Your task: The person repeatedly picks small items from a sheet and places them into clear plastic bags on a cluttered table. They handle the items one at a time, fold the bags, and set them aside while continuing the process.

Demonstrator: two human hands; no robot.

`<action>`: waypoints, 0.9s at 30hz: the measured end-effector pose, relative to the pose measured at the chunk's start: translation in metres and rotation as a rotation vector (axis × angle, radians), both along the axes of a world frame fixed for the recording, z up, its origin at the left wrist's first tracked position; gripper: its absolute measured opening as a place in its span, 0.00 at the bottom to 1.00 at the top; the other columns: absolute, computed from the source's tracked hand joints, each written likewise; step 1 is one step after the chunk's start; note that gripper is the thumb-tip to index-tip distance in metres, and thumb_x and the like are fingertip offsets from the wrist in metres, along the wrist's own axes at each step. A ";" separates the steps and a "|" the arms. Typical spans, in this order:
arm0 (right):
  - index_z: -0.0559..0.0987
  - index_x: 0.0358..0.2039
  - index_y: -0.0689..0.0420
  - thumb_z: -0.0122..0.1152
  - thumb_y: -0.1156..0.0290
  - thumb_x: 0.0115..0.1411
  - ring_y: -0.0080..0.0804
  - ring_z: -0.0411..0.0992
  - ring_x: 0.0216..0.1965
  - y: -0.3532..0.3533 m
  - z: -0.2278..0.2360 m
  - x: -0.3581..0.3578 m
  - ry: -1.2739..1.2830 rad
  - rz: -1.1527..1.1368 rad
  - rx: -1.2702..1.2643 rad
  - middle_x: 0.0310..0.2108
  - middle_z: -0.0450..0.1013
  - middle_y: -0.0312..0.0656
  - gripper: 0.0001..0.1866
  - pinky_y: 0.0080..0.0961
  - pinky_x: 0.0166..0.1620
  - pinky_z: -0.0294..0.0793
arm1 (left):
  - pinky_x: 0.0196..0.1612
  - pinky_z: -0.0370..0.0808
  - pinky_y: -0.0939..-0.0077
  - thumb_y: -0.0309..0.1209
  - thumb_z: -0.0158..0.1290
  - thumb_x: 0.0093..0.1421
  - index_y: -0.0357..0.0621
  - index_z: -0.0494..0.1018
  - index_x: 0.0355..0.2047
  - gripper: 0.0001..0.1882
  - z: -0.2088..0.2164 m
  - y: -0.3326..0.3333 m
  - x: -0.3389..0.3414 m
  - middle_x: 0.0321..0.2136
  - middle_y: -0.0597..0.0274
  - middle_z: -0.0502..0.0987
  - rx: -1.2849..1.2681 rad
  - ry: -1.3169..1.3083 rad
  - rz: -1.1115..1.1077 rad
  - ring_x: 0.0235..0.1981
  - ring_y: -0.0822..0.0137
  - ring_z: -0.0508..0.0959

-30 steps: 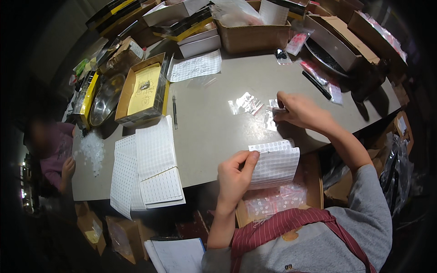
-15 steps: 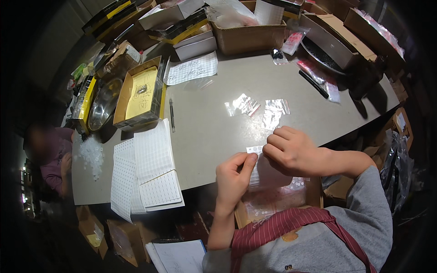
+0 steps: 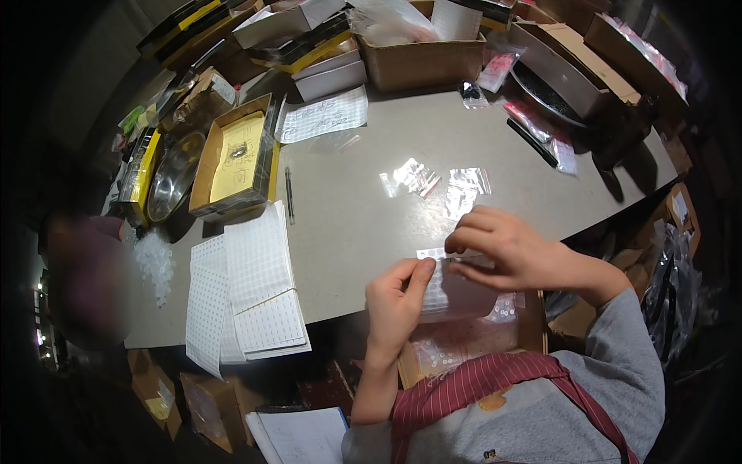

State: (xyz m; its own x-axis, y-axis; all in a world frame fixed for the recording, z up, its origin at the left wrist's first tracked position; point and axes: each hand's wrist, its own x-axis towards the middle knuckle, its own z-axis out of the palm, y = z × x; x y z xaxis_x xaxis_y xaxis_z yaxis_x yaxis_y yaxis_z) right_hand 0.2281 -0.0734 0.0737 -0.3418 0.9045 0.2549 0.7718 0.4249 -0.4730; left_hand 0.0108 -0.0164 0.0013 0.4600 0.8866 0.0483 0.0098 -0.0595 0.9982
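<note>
dotted sticker sheet by the table's near edge

my left hand pinches it; my right hand curls at its top row, whether gripping i cannot tell. likely peeling; next calls for a steady pinch.

The desk is grey. On it lie small shiny bags in two little heaps, a black marker, a thin pen, a stack of dotted white sheets poking over the near edge, an open box and little clear bits.
</note>
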 end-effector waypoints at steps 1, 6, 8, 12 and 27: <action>0.77 0.43 0.59 0.68 0.70 0.54 0.52 0.74 0.41 -0.002 -0.002 -0.002 -0.022 0.001 -0.029 0.39 0.74 0.51 0.16 0.44 0.46 0.75 | 0.26 0.65 0.76 0.33 0.60 0.69 0.32 0.80 0.33 0.14 0.000 -0.001 0.002 0.19 0.63 0.72 0.000 -0.006 0.010 0.22 0.76 0.67; 0.76 0.44 0.61 0.68 0.73 0.51 0.53 0.74 0.42 0.005 -0.018 0.000 0.214 0.023 -0.222 0.38 0.74 0.51 0.19 0.45 0.46 0.75 | 0.24 0.63 0.73 0.34 0.59 0.70 0.33 0.76 0.29 0.16 -0.008 -0.004 -0.001 0.17 0.62 0.69 0.101 -0.051 0.090 0.21 0.75 0.63; 0.76 0.44 0.62 0.67 0.74 0.49 0.53 0.74 0.42 0.005 -0.009 -0.002 0.288 0.001 -0.386 0.38 0.75 0.51 0.20 0.45 0.47 0.75 | 0.24 0.62 0.73 0.34 0.59 0.70 0.34 0.76 0.28 0.16 -0.011 -0.007 0.002 0.17 0.61 0.68 0.133 -0.062 0.125 0.20 0.74 0.63; 0.76 0.42 0.61 0.65 0.76 0.47 0.53 0.73 0.43 0.007 -0.011 -0.002 0.168 0.036 -0.146 0.38 0.73 0.50 0.18 0.42 0.47 0.74 | 0.24 0.62 0.72 0.35 0.59 0.70 0.35 0.74 0.28 0.17 -0.011 -0.008 0.005 0.17 0.59 0.67 0.199 -0.029 0.157 0.19 0.71 0.63; 0.73 0.37 0.63 0.63 0.70 0.59 0.53 0.74 0.38 0.024 -0.011 0.023 0.099 -0.212 0.008 0.32 0.73 0.53 0.11 0.45 0.43 0.74 | 0.24 0.64 0.69 0.34 0.58 0.70 0.35 0.73 0.27 0.17 -0.009 -0.009 0.007 0.18 0.56 0.68 0.276 0.039 0.175 0.19 0.66 0.64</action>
